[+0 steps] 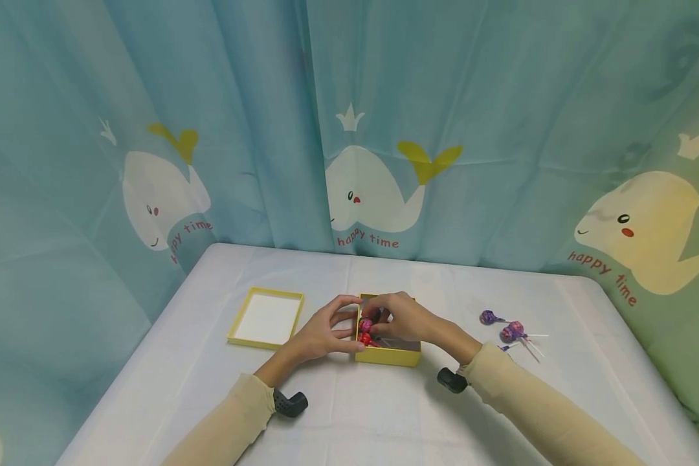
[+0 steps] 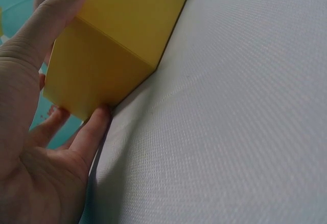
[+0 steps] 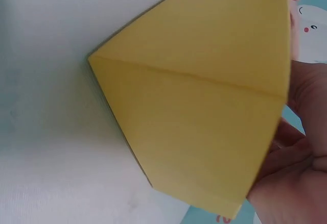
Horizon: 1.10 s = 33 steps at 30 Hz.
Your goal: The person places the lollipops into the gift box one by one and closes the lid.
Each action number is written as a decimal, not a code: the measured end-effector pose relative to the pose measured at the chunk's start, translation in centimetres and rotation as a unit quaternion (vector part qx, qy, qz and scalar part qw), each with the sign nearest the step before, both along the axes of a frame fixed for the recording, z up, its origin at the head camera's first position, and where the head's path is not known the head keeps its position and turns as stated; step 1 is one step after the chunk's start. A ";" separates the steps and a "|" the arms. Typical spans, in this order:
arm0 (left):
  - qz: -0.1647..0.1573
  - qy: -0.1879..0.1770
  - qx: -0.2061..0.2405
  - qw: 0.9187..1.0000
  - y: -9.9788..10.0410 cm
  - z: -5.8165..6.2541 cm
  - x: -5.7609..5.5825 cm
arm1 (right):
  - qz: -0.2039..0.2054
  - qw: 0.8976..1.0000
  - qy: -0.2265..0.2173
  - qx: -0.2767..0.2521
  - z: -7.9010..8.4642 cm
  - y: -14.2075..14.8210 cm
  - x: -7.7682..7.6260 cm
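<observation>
A yellow box (image 1: 389, 357) without its cover stands on the table. My left hand (image 1: 324, 330) grips its left side, thumb at the front corner and fingers spread toward the back; in the left wrist view the thumb (image 2: 61, 9) lies along the box's upper edge. My right hand (image 1: 404, 317) reaches down into the box from the right, its thumb and fingers pinching a pink-purple lollipop (image 1: 365, 324). Just in front of that one lies a red lollipop (image 1: 364, 338) inside the box. The right wrist view shows the box's outer walls (image 3: 194, 117), which hide the right fingertips.
A yellow-rimmed lid (image 1: 265, 318) with a white inside lies to the left of the box. Several wrapped lollipops (image 1: 511, 332) with white sticks lie on the table at the right. A blue curtain (image 1: 256, 129) with whale prints hangs behind the white table (image 1: 326, 414).
</observation>
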<state>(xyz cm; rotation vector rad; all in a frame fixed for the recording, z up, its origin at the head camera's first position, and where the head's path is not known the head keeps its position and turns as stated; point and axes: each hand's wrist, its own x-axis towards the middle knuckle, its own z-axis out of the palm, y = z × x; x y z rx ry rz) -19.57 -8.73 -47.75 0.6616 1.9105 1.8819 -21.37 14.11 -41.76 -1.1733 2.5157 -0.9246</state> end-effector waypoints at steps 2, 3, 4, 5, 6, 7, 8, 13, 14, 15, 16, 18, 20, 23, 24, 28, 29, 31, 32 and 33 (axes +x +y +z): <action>0.000 0.000 0.001 1.000 0.0 0.0 0.0 | 0.001 1.000 0.003 0.002 0.1 0.2 0.0; 0.000 0.001 0.001 1.000 0.0 0.0 0.0 | 0.002 1.000 0.006 0.004 0.2 0.3 0.0; 0.000 0.001 0.002 1.000 0.0 0.0 0.0 | 0.002 1.000 0.008 0.005 0.3 0.4 -0.1; -0.001 0.001 0.001 1.000 0.0 0.0 0.1 | 0.002 1.000 0.010 0.007 0.4 0.5 -0.1; -0.001 0.000 0.001 1.000 0.0 0.0 0.1 | 0.003 1.000 0.012 0.006 0.4 0.7 -0.1; -0.001 0.000 0.000 1.000 0.0 0.1 0.1 | 0.003 1.000 0.013 0.007 0.5 0.8 -0.1; -0.001 -0.001 -0.001 1.000 0.0 0.1 0.1 | 0.003 1.000 0.016 0.007 0.6 0.9 -0.1; 0.001 -0.002 -0.005 1.000 0.0 0.2 0.0 | 0.000 1.000 0.022 -0.003 1.0 1.4 0.0; 0.001 -0.002 -0.005 1.000 0.0 0.2 0.0 | -0.001 1.000 0.022 -0.006 1.1 1.4 0.1; 0.001 -0.002 -0.005 1.000 -0.1 0.1 0.0 | -0.002 1.000 0.020 -0.008 1.1 1.4 0.2; 0.002 -0.002 -0.005 1.000 -0.1 0.1 0.0 | -0.001 1.000 0.020 -0.009 1.1 1.4 0.2; 0.001 -0.001 -0.002 1.000 -0.1 0.0 0.0 | -0.001 1.000 0.019 -0.013 1.1 1.4 0.3; 0.000 0.000 0.000 1.000 -0.1 -0.1 0.0 | -0.005 1.000 0.018 -0.013 1.0 1.4 0.4; -0.003 0.000 0.005 1.000 0.0 0.0 0.1 | -0.009 0.999 0.030 -0.018 0.6 1.5 0.5; -0.004 0.000 0.006 1.000 0.0 0.1 0.1 | -0.011 0.999 0.037 -0.022 0.5 1.6 0.6; -0.005 0.000 0.006 1.000 0.0 0.2 0.2 | -0.021 0.995 0.087 -0.048 0.5 2.1 1.0; -0.004 0.000 0.005 1.000 0.0 0.2 0.2 | -0.026 0.993 0.100 -0.056 0.5 2.3 1.1; -0.004 -0.001 0.003 1.000 0.0 0.1 0.2 | -0.041 0.989 0.122 -0.071 0.6 2.7 1.3; -0.004 -0.001 0.002 1.000 0.0 0.1 0.2 | -0.047 0.987 0.132 -0.079 0.7 2.9 1.4; -0.004 -0.001 0.001 1.000 0.0 0.1 0.2 | -0.053 0.985 0.140 -0.086 0.8 3.2 1.5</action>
